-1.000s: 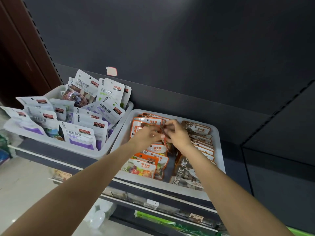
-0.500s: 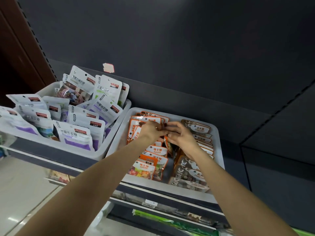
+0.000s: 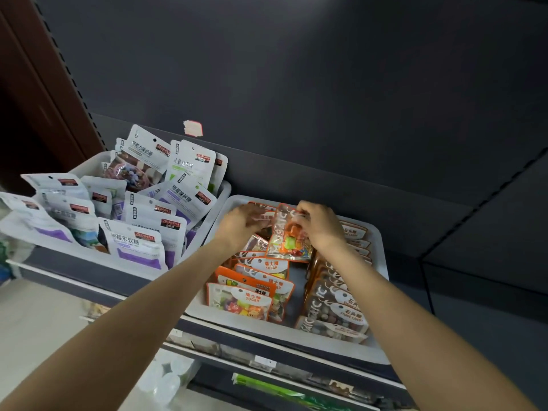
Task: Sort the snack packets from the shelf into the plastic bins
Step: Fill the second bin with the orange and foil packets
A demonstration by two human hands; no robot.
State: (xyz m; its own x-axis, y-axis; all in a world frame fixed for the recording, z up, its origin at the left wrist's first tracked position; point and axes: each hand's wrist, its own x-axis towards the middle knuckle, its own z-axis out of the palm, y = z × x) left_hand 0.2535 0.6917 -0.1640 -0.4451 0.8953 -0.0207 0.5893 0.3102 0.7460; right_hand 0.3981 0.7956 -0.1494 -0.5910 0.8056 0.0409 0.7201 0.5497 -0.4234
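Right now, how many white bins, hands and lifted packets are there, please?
White bins: 2 (left bin, right bin)
Hands: 2 (left hand, right hand)
Lifted packet: 1
Total: 5

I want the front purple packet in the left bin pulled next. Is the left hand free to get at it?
Probably not yet: the left hand holds a candy packet in the right bin. The purple packet itself stands uncovered.
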